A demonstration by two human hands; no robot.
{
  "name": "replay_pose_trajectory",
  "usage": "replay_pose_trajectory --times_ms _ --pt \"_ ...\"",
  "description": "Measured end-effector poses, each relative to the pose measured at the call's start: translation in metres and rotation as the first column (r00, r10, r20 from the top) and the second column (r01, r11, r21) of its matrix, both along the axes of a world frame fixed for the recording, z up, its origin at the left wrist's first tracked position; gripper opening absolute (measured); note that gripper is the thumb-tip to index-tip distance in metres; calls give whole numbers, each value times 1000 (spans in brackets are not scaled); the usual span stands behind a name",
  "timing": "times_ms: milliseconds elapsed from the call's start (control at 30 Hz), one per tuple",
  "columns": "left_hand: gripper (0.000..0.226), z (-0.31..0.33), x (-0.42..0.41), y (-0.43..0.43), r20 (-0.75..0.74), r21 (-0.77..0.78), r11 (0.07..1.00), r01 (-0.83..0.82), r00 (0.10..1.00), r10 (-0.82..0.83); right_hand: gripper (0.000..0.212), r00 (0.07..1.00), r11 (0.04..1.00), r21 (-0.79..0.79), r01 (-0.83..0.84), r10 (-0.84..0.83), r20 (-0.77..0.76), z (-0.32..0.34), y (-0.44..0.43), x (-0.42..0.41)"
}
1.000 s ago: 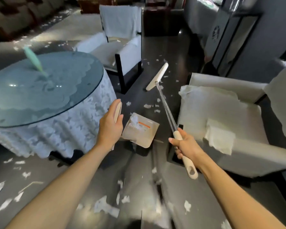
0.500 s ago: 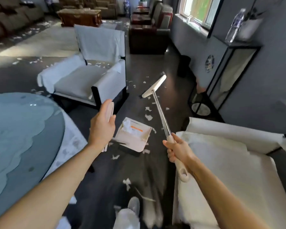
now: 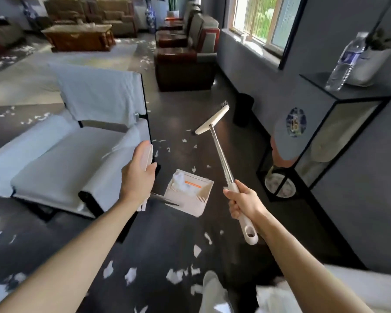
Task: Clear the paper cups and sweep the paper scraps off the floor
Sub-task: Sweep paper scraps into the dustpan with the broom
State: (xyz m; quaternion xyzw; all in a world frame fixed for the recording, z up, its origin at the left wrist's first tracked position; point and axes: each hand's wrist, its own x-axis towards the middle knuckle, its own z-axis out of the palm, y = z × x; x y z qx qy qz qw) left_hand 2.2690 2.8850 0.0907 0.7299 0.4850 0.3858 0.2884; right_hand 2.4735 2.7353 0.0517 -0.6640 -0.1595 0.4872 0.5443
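- Left hand (image 3: 137, 177): the grip is clamped on the upright dustpan handle (image 3: 148, 158), with the back of the hand toward the camera.
- Right hand (image 3: 244, 202): the grip is clamped round the white end of the broom (image 3: 221, 157); the hanging loop of the handle sticks out below the fist.
- Dustpan (image 3: 190, 193): it sits low between the two hands, just right of the left hand, and already carries a heap of white scraps. Whether it touches the floor (image 3: 235, 154) cannot be told.
- Broom axis: the shaft runs from the right hand up and away, passing to the right of the dustpan. The broom head (image 3: 212, 119) is well beyond the dustpan and appears raised off the floor.
- Paper scraps (image 3: 167, 150): one scatter lies just beyond the dustpan, between it and the broom head. A second scatter (image 3: 174, 275) lies on the near side of the dustpan, by the person's feet.
- Governing relation: the far scatter lies on the line from the broom head back to the dustpan, so a pull by the right hand would likely serve.
- No paper cups can be made out.
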Motion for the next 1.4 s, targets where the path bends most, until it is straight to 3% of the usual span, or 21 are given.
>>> replay_pose_trajectory --times_ms 267,500,700,900,1233,1400 --pt "53 25 135 212 19 -7 1000 21 1000 -21 66 1000 999 29 28 -28 4 35 221 129" --pt "55 30 222 433 -4 56 986 156 988 -156 56 993 992 54 114 -113 -32 33 430 194" --pt "55 49 290 628 9 70 952 299 954 -300 29 974 972 80 221 -216 -69 38 615 235" --pt "57 77 370 795 -93 93 928 362 931 -354 7 952 947 101 306 -301 -58 52 763 275" --pt "54 64 524 1074 -23 59 894 445 895 -445 15 853 834 190 518 -520 -42 29 1046 394" --pt "53 75 577 1165 21 62 895 442 896 -443 25 813 796 182 577 -581 -36 39 1130 453"
